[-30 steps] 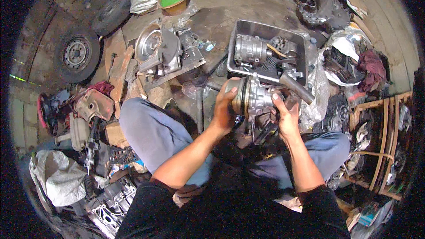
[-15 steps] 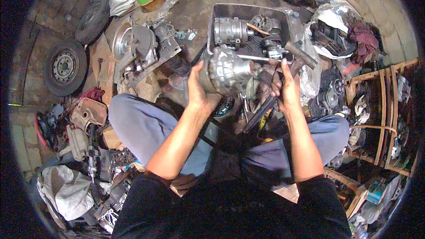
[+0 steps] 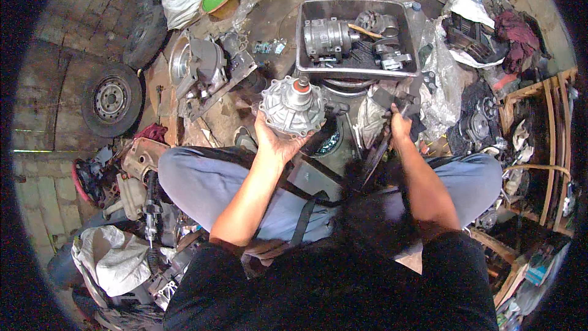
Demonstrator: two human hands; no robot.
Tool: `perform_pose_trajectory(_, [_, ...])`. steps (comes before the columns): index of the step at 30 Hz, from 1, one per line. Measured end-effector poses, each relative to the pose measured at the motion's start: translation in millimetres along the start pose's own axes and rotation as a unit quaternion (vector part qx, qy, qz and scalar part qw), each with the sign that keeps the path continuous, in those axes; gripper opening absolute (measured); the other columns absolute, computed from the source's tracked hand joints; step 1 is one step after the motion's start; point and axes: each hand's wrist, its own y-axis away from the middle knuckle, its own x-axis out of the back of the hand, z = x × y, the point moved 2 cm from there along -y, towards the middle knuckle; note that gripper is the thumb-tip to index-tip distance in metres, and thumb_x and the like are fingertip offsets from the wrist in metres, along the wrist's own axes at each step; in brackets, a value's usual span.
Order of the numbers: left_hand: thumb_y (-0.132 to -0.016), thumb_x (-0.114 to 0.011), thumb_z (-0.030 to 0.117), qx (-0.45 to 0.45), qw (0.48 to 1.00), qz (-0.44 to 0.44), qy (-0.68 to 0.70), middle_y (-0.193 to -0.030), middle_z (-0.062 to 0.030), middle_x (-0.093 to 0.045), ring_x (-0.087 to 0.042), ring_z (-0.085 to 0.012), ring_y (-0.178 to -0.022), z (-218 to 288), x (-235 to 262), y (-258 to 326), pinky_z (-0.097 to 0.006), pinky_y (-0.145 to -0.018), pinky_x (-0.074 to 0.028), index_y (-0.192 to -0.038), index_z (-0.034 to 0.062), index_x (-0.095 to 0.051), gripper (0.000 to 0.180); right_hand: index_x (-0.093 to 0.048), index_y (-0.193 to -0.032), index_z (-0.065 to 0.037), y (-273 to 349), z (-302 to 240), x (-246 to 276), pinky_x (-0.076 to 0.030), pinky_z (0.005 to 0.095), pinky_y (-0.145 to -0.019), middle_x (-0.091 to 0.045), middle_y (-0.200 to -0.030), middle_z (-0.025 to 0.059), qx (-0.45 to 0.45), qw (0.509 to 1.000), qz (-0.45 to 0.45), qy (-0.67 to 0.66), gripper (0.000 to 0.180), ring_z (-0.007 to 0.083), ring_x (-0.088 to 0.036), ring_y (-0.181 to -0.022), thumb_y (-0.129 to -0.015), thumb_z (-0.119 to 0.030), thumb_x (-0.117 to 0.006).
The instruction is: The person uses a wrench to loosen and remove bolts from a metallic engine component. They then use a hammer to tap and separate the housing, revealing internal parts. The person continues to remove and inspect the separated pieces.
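Note:
My left hand (image 3: 275, 141) holds up a round, ribbed silver metal housing (image 3: 293, 113) from below and the left side. A short shaft with a reddish-brown end stands up from its middle, and bolt lugs ring its rim. To the right, my right hand (image 3: 401, 124) is closed around a dark hammer (image 3: 375, 154). The hammer's head is at the top, near my fingers, and its handle slants down toward my lap. The housing and the hammer are apart.
A dark tub (image 3: 358, 73) holding a compressor (image 3: 327, 40) and other metal parts stands ahead. Large castings (image 3: 202, 64) lie to the left, near a wheel (image 3: 112, 99). Plastic wrap (image 3: 442, 98), an open sack (image 3: 474, 43) and a wooden rack (image 3: 551, 141) are at the right.
The housing has turned from sideways to shaft-up and is steady now, no longer smeared by motion. My right hand has lowered the hammer, away from the housing and the tub's edge.

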Motion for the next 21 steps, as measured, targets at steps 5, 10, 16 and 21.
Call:
perform_pose_trajectory(5, [-0.099,-0.035,0.055,0.003,0.998,0.002,0.064,-0.15,-0.0176,-0.046,-0.047,-0.0423,-0.134,-3.7,6.1,20.2,-0.07,-0.111,-0.033,-0.148,0.0146,-0.042,0.064,-0.069,-0.09,-0.001,16.5,-4.6,-2.4,-0.044,0.0374,-0.053,-0.066,-0.073,0.0075,0.014,0.996,-0.018,0.089,0.039,0.0191,-0.056,-0.057,-0.091,-0.04,-0.072])
perform_pose_trajectory(10, [-0.099,-0.039,0.053,0.056,0.987,0.022,0.147,-0.149,-0.0202,-0.044,-0.046,-0.0423,-0.135,1.2,0.2,13.6,-0.067,-0.112,-0.035,-0.147,0.0116,-0.042,0.064,-0.069,-0.112,0.006,-56.5,62.4,6.8,-0.05,0.041,-0.08,-0.072,-0.097,0.0145,0.007,0.983,0.041,0.178,0.054,0.0266,-0.065,-0.085,-0.089,-0.043,-0.073])
perform_pose_trajectory(16, [-0.097,-0.042,0.055,0.05,0.983,-0.007,0.177,-0.151,-0.0225,-0.041,-0.041,-0.0438,-0.138,13.6,-3.1,24.3,-0.065,-0.113,-0.035,-0.148,0.0083,-0.04,0.069,-0.065,-0.122,0.008,-40.9,87.0,-7.2,-0.049,0.0454,-0.096,-0.068,-0.118,0.0266,0.061,0.932,0.065,0.35,0.07,0.0393,-0.064,-0.114,-0.086,-0.051,-0.072])
perform_pose_trajectory(21, [-0.099,-0.036,0.053,0.021,0.983,0.029,0.181,-0.152,-0.0262,-0.037,-0.037,-0.0471,-0.14,23.0,-21.6,38.3,-0.066,-0.116,-0.031,-0.15,0.0063,-0.038,0.069,-0.067,-0.118,0.006,-34.1,77.4,-15.6,-0.049,0.0424,-0.098,-0.065,-0.123,0.0293,-0.005,0.881,-0.068,0.468,0.061,0.0403,-0.064,-0.116,-0.081,-0.041,-0.073])
